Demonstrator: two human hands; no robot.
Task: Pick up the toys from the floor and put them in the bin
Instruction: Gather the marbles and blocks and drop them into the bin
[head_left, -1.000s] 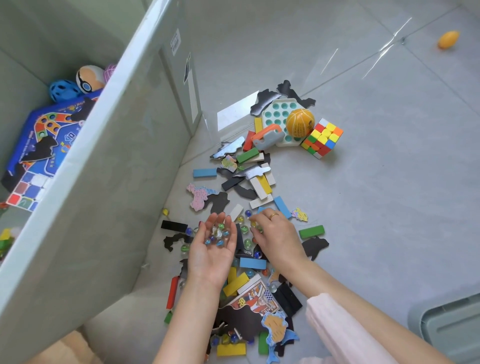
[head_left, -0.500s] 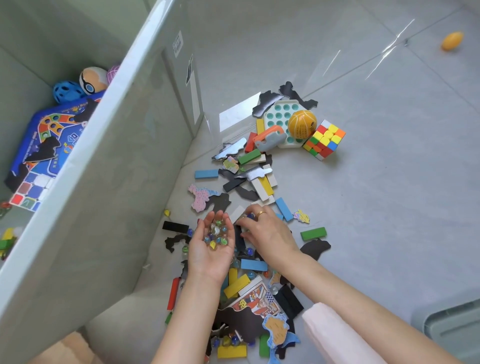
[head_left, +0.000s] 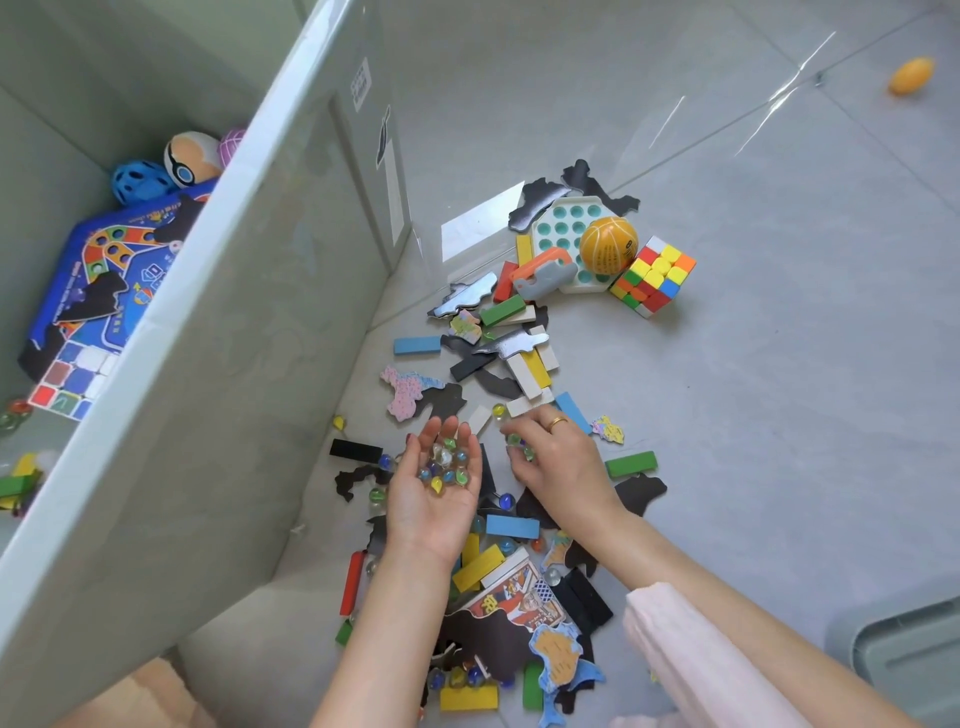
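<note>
I see a grey tiled floor (head_left: 753, 415), bin (head_left: 208, 364) at left. My left hand (head_left: 434, 493) cups shiny marbles (head_left: 447, 467), fingers loosely apart; right hand (head_left: 558, 462) pinches marbles.

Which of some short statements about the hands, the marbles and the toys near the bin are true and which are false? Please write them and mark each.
1. The left hand lies palm up with small glass marbles in it. True.
2. The right hand holds the multicoloured puzzle cube. False: it pinches marbles; the cube lies apart on the floor.
3. The orange ball with black lines rests on the white tray with teal holes. True.
4. The large pale green plastic bin is empty. False: the blue game board lies inside.
</note>
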